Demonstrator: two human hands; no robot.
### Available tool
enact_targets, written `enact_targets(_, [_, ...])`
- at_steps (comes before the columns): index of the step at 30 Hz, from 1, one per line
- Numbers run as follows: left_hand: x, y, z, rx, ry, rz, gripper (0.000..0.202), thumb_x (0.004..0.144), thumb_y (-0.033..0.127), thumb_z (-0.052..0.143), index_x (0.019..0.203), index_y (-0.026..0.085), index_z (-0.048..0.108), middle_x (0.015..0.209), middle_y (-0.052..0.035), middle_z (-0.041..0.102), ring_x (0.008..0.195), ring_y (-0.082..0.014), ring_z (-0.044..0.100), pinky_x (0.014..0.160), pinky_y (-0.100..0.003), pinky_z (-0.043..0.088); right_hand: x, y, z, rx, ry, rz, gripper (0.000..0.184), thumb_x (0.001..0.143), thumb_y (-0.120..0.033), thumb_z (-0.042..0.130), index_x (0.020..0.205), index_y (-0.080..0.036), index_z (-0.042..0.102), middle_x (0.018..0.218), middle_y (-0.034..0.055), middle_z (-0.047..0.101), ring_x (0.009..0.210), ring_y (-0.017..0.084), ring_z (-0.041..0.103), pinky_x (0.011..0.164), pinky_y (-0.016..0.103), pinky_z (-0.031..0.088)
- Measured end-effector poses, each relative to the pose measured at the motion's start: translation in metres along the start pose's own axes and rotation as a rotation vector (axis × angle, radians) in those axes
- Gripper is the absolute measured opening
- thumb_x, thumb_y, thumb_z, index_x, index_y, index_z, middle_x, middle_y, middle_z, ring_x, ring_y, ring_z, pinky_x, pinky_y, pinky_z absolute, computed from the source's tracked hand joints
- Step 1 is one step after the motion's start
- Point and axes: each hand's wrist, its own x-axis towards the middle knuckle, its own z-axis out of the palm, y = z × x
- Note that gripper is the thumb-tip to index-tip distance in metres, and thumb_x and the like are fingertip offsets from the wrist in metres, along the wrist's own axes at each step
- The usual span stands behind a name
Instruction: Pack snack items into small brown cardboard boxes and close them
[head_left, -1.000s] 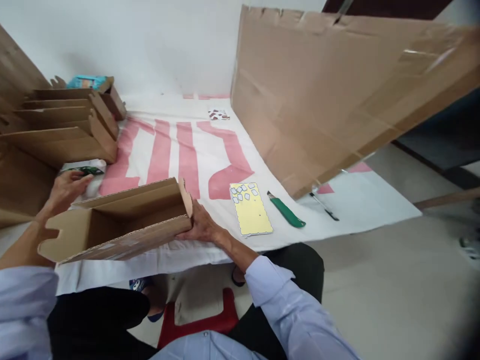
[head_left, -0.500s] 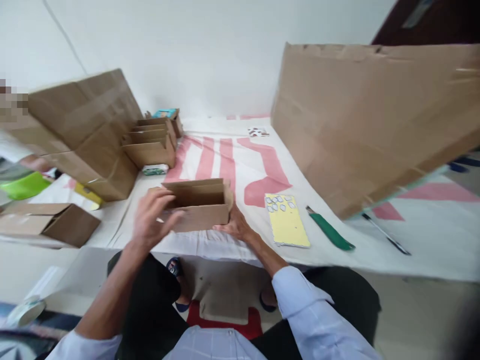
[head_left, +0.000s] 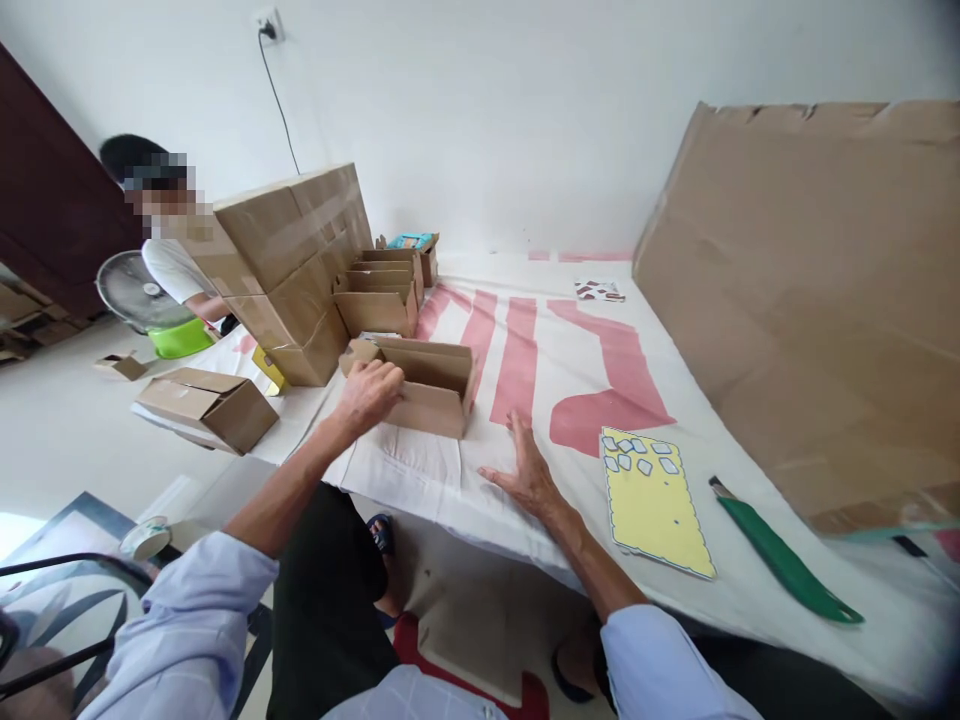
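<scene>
The open-topped carton (head_left: 431, 411) rests on the cloth-covered surface (head_left: 574, 365), near the row of open cartons (head_left: 375, 313); the left hand (head_left: 371, 393) grips its near wall toward the left end. The right hand (head_left: 529, 472) is open, fingers spread, apart from the carton, positioned between it and the yellow card (head_left: 656, 520). The green cutter (head_left: 787, 563) lies to the right of the card.

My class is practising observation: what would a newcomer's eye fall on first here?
Probably the large brown cardboard at the right, then the bold pink markings across the middle of the white cloth. Nearer the right front, the yellow card and green cutter stand out. Left of centre, the left hand holds a small open box.
</scene>
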Motion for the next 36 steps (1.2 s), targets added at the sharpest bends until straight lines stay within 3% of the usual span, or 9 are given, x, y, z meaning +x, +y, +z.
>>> enact_targets(5, [0.03,-0.083,0.018,0.062,-0.006,-0.195,0.005,0.094,0.021,0.066,0.099,0.022,0.065,0.112,-0.0169,0.074,0.116,-0.0384,0.063,0.102,-0.052,0.045,-0.001,0.005,0.002,-0.041,0.0,0.009,0.115,0.089,-0.057,0.085,0.18,-0.028,0.019,0.179,0.0215,0.038,0.163,0.043,0.043,0.13,0.068,0.04])
enact_targets(9, [0.041,-0.115,0.024,0.039,0.075,-0.387,0.031,0.088,0.017,0.067,0.119,0.022,0.069,0.132,-0.0181,0.07,0.129,-0.041,0.057,0.111,-0.057,0.043,0.0,0.002,0.0,-0.048,-0.006,0.016,0.113,0.09,-0.056,0.084,0.179,-0.028,0.021,0.177,0.0212,0.042,0.16,0.044,0.048,0.128,0.067,0.043])
enact_targets(12, [0.03,-0.1,0.033,0.002,0.226,-0.538,0.059,0.086,0.016,0.071,0.144,0.021,0.061,0.154,-0.0212,0.057,0.144,-0.0438,0.049,0.115,-0.058,0.042,0.0,-0.001,-0.002,-0.043,-0.009,0.013,0.109,0.091,-0.055,0.082,0.179,-0.029,0.022,0.174,0.0206,0.046,0.155,0.043,0.054,0.124,0.066,0.047])
enact_targets(14, [0.017,-0.074,0.045,-0.027,0.279,-0.596,0.055,0.091,0.022,0.071,0.144,0.02,0.06,0.156,-0.0219,0.056,0.145,-0.0439,0.049,0.115,-0.056,0.043,0.001,-0.004,-0.003,-0.042,-0.011,0.007,0.108,0.091,-0.054,0.082,0.178,-0.03,0.022,0.171,0.0202,0.05,0.15,0.043,0.059,0.122,0.065,0.049])
enact_targets(17, [0.006,-0.028,0.072,-0.172,0.068,-0.607,0.034,0.098,0.039,0.071,0.127,0.021,0.068,0.138,-0.0185,0.069,0.127,-0.0381,0.065,0.103,-0.046,0.053,0.001,-0.007,-0.003,-0.055,-0.01,-0.008,0.106,0.092,-0.053,0.081,0.178,-0.03,0.022,0.167,0.0196,0.054,0.144,0.042,0.064,0.119,0.065,0.051])
enact_targets(21, [0.024,0.008,0.103,-0.352,-0.202,-0.765,0.045,0.098,0.066,0.068,0.111,0.023,0.074,0.117,-0.015,0.081,0.116,-0.0345,0.074,0.094,-0.039,0.055,0.002,-0.008,-0.003,-0.061,-0.007,-0.011,0.104,0.092,-0.053,0.079,0.176,-0.029,0.023,0.165,0.0204,0.055,0.142,0.042,0.065,0.118,0.065,0.052])
enact_targets(27, [0.065,-0.004,0.115,-0.447,-0.22,-0.964,0.064,0.099,0.076,0.057,0.104,0.018,0.084,0.121,-0.0256,0.081,0.123,-0.0425,0.075,0.094,-0.043,0.054,0.003,-0.006,-0.003,-0.05,0.002,0.006,0.102,0.091,-0.053,0.078,0.175,-0.028,0.026,0.162,0.0204,0.057,0.14,0.041,0.066,0.117,0.064,0.053])
enact_targets(32, [0.07,-0.015,0.118,-0.47,-0.193,-1.008,0.064,0.098,0.071,0.06,0.113,0.014,0.085,0.13,-0.0302,0.078,0.126,-0.0472,0.073,0.095,-0.048,0.054,0.004,-0.007,-0.004,-0.055,-0.008,0.024,0.1,0.092,-0.053,0.077,0.175,-0.029,0.026,0.161,0.0188,0.058,0.139,0.042,0.066,0.115,0.062,0.054])
enact_targets(36, [0.066,-0.018,0.124,-0.497,-0.176,-1.02,0.062,0.099,0.071,0.061,0.114,0.015,0.084,0.128,-0.0286,0.079,0.127,-0.0447,0.074,0.097,-0.046,0.055,0.006,-0.008,-0.005,-0.041,-0.02,0.014,0.098,0.093,-0.053,0.074,0.174,-0.027,0.027,0.163,0.0193,0.056,0.139,0.041,0.066,0.115,0.062,0.054])
